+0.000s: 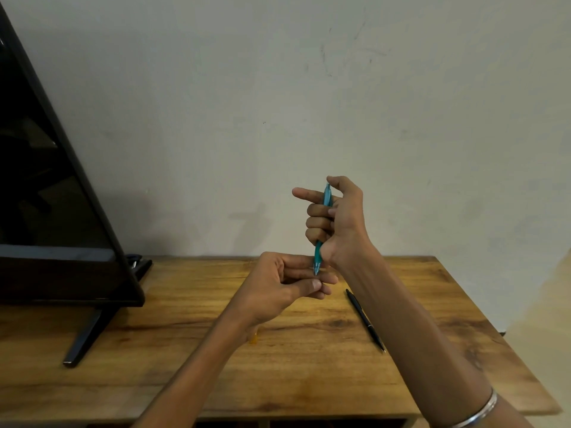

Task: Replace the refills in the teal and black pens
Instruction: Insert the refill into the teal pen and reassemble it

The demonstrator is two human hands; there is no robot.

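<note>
Pale plaster wall (309, 88) fills the upper two thirds of the frame, scuffed with faint dark marks toward the upper right. Below it runs a wooden table (185, 350) with strong grain; its far edge meets the wall, its right edge slants down toward the lower right corner, and its near edge crosses the bottom of the frame. A black monitor (46, 196) leans across the left side, its stand foot (86, 332) reaching out over the wood at lower left.

At centre frame the right hand (336, 217) is raised above the table, fingers curled round the teal pen (323, 223), which stands nearly upright with its tip pointing down and the thumb over its top end. Just below, the left hand (287, 288) has thumb and fingers drawn together at the pen's tip; whether it pinches anything there cannot be told. The black pen (366, 321) lies flat on the wood right of centre, beside the right forearm. A silver bangle (482, 412) circles that arm at lower right. Bare wood lies between the monitor foot and the arms.
</note>
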